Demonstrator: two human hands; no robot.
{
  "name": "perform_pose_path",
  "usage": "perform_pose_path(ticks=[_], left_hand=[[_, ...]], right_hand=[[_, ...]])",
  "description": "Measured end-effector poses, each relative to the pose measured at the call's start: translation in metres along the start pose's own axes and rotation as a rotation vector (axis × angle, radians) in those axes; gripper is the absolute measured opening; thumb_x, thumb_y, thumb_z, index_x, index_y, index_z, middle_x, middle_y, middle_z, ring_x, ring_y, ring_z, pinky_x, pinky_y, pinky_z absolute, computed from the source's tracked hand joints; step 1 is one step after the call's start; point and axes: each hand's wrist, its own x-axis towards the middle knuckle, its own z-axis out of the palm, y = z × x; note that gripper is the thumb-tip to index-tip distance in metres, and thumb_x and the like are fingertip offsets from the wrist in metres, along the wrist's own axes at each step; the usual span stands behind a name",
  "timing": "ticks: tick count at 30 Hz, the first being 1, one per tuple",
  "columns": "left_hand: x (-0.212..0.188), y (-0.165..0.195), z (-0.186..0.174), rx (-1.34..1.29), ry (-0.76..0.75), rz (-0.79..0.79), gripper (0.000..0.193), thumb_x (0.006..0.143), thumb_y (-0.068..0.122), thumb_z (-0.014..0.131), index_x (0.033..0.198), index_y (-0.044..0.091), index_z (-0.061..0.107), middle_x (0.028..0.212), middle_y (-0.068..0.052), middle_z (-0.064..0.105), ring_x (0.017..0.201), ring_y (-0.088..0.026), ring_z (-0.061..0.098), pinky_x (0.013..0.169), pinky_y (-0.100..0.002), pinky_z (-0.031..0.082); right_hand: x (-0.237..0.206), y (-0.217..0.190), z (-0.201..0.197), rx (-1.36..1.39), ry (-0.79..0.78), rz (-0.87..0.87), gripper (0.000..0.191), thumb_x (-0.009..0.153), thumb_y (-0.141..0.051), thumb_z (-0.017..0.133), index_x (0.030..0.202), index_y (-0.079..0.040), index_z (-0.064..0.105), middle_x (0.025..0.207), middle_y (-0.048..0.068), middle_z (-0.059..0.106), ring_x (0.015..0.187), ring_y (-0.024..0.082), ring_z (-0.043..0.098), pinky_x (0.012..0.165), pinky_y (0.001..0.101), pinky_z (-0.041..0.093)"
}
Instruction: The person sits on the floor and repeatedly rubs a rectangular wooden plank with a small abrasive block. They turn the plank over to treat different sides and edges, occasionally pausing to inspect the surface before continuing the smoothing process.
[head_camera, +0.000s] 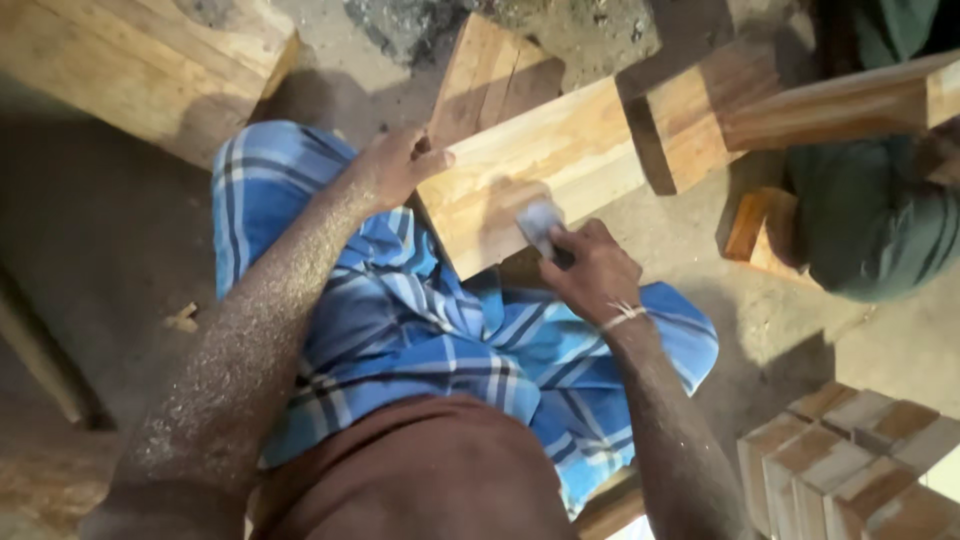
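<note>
So the wooden plank lies across the blue checked cloth on the lap, its near end right at the knee, with the left hand clamped over its upper corner. The right hand pinches a grey sandpaper scrap flat on the plank face. Tight spot: stacked wood blocks at lower right, another person's green sleeve close by.

The grey pad is blurred and half covered by the right hand. The plank's near end hides behind the blue cloth. The block stack and the green-clad person run off the frame.
</note>
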Motion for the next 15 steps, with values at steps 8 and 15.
perform_pose_path(ticks=[8,15], left_hand=[[0.002,0.011,0.001,0.004,-0.063,-0.051,0.056,0.095,0.051,0.059,0.108,-0.003,0.062,0.094,-0.026,0.070,0.089,-0.038,0.071,0.076,-0.049,0.053],[-0.004,0.016,-0.001,0.051,-0.006,-0.002,0.052,0.099,0.049,0.060,0.109,-0.002,0.062,0.097,-0.028,0.066,0.093,-0.042,0.067,0.078,-0.050,0.051]], right_hand=[[0.018,0.044,-0.018,0.007,0.001,0.028,0.035,0.077,-0.030,0.079,0.107,-0.013,0.079,0.097,0.015,0.066,0.092,0.034,0.068,0.081,0.0458,0.055],[0.033,0.100,-0.023,-0.020,0.066,0.023,0.034,0.082,-0.030,0.078,0.111,-0.012,0.079,0.104,0.015,0.069,0.099,0.034,0.067,0.088,0.0447,0.054]])
